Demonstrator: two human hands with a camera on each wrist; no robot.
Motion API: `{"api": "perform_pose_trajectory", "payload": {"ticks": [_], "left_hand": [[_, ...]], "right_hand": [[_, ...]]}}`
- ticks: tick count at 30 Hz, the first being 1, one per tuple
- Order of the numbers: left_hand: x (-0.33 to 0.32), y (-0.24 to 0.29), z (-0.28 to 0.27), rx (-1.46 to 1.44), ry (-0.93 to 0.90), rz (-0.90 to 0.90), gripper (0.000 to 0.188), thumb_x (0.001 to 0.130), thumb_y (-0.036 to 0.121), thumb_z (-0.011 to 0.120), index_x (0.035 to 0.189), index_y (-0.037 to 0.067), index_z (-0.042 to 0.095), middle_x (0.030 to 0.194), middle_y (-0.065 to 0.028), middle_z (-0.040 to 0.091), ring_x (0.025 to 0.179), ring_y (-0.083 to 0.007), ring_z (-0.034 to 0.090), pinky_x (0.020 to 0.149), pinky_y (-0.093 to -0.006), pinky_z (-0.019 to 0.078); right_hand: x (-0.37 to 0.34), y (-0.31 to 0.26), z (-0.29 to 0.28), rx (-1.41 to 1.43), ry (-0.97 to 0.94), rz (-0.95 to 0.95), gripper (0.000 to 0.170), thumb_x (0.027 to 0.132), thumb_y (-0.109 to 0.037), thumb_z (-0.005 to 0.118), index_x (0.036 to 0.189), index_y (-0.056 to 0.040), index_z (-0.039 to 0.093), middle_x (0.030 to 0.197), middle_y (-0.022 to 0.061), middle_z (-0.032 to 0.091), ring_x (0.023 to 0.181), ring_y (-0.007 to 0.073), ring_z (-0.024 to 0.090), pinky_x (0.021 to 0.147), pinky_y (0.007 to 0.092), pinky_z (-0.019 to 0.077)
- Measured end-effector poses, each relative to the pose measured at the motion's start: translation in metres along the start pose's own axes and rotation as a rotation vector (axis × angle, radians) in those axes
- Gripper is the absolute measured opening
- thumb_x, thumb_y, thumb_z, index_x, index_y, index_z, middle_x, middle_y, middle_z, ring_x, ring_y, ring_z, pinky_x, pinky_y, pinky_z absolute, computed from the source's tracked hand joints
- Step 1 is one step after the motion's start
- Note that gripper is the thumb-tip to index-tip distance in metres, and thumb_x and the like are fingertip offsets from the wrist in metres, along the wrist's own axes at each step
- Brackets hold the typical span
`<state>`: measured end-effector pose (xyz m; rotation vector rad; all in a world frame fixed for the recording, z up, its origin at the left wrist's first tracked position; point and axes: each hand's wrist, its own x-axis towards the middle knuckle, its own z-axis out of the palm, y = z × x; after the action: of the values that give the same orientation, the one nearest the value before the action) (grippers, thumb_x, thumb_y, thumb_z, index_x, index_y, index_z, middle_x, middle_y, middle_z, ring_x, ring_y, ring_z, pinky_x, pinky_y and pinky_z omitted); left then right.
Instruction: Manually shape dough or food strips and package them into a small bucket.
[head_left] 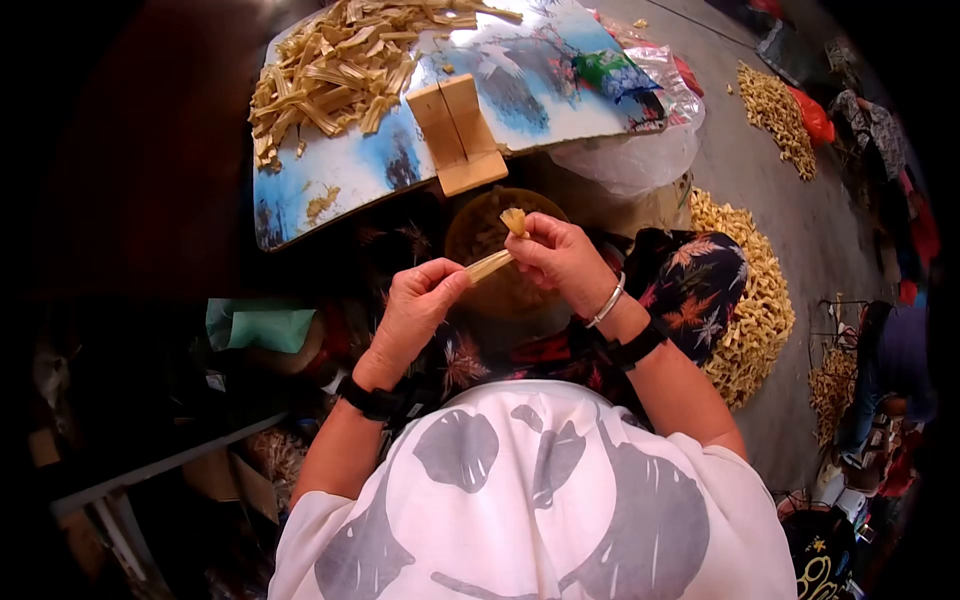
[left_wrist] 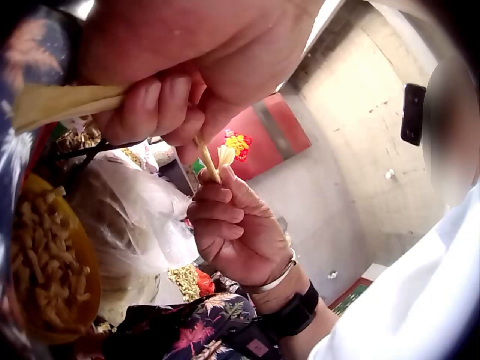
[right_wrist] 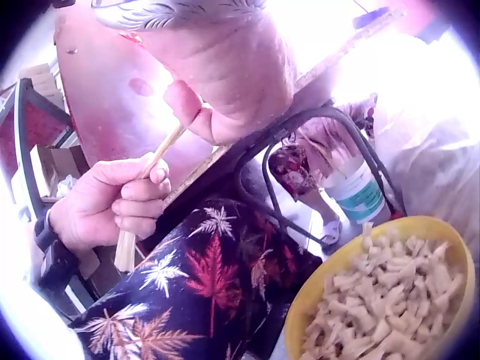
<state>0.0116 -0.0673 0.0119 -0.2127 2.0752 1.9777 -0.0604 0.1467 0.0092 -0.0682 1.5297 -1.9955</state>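
Pinching the strip (head_left: 489, 267) between the fingers of my left hand (head_left: 415, 302) and right hand (head_left: 560, 257), near the bowl (right_wrist: 306, 300), I might split it by twisting too hard.

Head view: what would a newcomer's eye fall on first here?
Probably the left hand and right hand in the middle, holding one pale strip between them. Next, perhaps, the big heap of small pale pieces on the floor at the right, and the loose strips piled on the left part of the blue-and-white board at the top.
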Motion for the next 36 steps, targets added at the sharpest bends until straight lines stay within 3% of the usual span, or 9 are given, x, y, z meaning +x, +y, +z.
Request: {"api": "perform_pose_trajectory", "payload": {"ticks": [5, 9, 10, 14, 18, 22, 28, 31, 36], "left_hand": [[0.044, 0.041, -0.023, 0.398, 0.128, 0.311, 0.012, 0.094, 0.012, 0.064, 0.089, 0.000, 0.065, 0.067, 0.0064, 0.052, 0.061, -0.0018, 0.043, 0.054, -0.0188, 0.0363], [0.088, 0.074, -0.035, 0.617, 0.363, 0.591, 0.012, 0.090, 0.012, 0.067, 0.087, 0.001, 0.065, 0.060, -0.0024, 0.049, 0.058, -0.0071, 0.043, 0.054, -0.0249, 0.0393], [0.097, 0.077, -0.037, 0.628, 0.387, 0.614, 0.012, 0.090, 0.012, 0.067, 0.087, 0.001, 0.065, 0.060, -0.0030, 0.049, 0.058, -0.0074, 0.044, 0.054, -0.0253, 0.0396], [0.135, 0.065, -0.048, 0.611, 0.448, 0.668, 0.011, 0.090, 0.012, 0.067, 0.088, 0.001, 0.065, 0.062, -0.0047, 0.051, 0.058, -0.0088, 0.046, 0.055, -0.0266, 0.0410], [0.142, 0.053, -0.043, 0.553, 0.458, 0.592, 0.012, 0.090, 0.013, 0.066, 0.087, 0.001, 0.065, 0.064, -0.0057, 0.055, 0.060, -0.0104, 0.048, 0.057, -0.0276, 0.0421], [0.139, 0.050, -0.046, 0.525, 0.451, 0.546, 0.012, 0.093, 0.013, 0.062, 0.087, 0.002, 0.065, 0.067, -0.0014, 0.058, 0.061, -0.0073, 0.049, 0.056, -0.0246, 0.0415], [0.098, 0.053, -0.039, -0.088, 0.160, 0.318, 0.010, 0.097, 0.012, 0.055, 0.099, 0.003, 0.060, 0.081, -0.0047, 0.066, 0.063, -0.0081, 0.054, 0.060, -0.0224, 0.0454], [0.072, 0.053, -0.021, -0.336, 0.038, 0.185, 0.012, 0.098, 0.013, 0.054, 0.104, 0.004, 0.057, 0.088, -0.0108, 0.069, 0.068, -0.0115, 0.061, 0.066, -0.0251, 0.0516], [0.050, 0.038, 0.004, -0.485, -0.067, 0.056, 0.014, 0.098, 0.015, 0.055, 0.106, 0.003, 0.057, 0.092, -0.0145, 0.070, 0.075, -0.0158, 0.067, 0.073, -0.0295, 0.0560]], "right_hand": [[0.032, -0.038, 0.005, -0.236, 0.103, -0.297, 0.018, 0.096, -0.021, 0.061, 0.093, -0.0036, 0.061, 0.073, -0.0012, 0.062, 0.060, 0.0045, 0.055, 0.054, 0.0209, 0.0448], [0.073, -0.066, 0.017, -0.587, 0.309, -0.588, 0.020, 0.096, -0.022, 0.061, 0.095, -0.0021, 0.059, 0.071, 0.0108, 0.065, 0.059, 0.0155, 0.062, 0.056, 0.0301, 0.0486], [0.084, -0.067, 0.017, -0.620, 0.353, -0.645, 0.016, 0.095, -0.019, 0.060, 0.096, -0.0027, 0.059, 0.077, 0.0165, 0.065, 0.065, 0.0279, 0.064, 0.060, 0.0360, 0.0498], [0.122, -0.059, 0.013, -0.754, 0.473, -0.823, 0.013, 0.090, -0.014, 0.062, 0.096, -0.0029, 0.059, 0.086, 0.0185, 0.065, 0.081, 0.0385, 0.062, 0.070, 0.0436, 0.0496], [0.142, -0.047, 0.004, -1.095, 0.452, -0.858, 0.012, 0.087, -0.012, 0.062, 0.094, -0.0024, 0.060, 0.085, 0.0187, 0.065, 0.083, 0.0396, 0.062, 0.073, 0.0454, 0.0505], [0.135, -0.059, 0.001, -1.002, 0.360, -0.748, 0.013, 0.090, -0.014, 0.058, 0.092, -0.0015, 0.062, 0.080, 0.0188, 0.066, 0.079, 0.0401, 0.063, 0.071, 0.0450, 0.0511], [0.085, -0.050, -0.015, -0.321, 0.098, -0.248, 0.017, 0.097, -0.017, 0.053, 0.095, -0.0023, 0.061, 0.072, 0.0040, 0.064, 0.062, 0.0128, 0.059, 0.058, 0.0267, 0.0479], [0.046, -0.041, -0.011, -0.202, 0.066, -0.181, 0.014, 0.099, -0.018, 0.053, 0.100, -0.0046, 0.059, 0.074, -0.0026, 0.060, 0.062, 0.0021, 0.052, 0.055, 0.0191, 0.0440], [0.014, -0.008, -0.019, -0.273, 0.130, -0.138, 0.016, 0.097, -0.018, 0.058, 0.103, -0.0040, 0.059, 0.077, 0.0020, 0.064, 0.062, 0.0045, 0.057, 0.054, 0.0212, 0.0466]]}}
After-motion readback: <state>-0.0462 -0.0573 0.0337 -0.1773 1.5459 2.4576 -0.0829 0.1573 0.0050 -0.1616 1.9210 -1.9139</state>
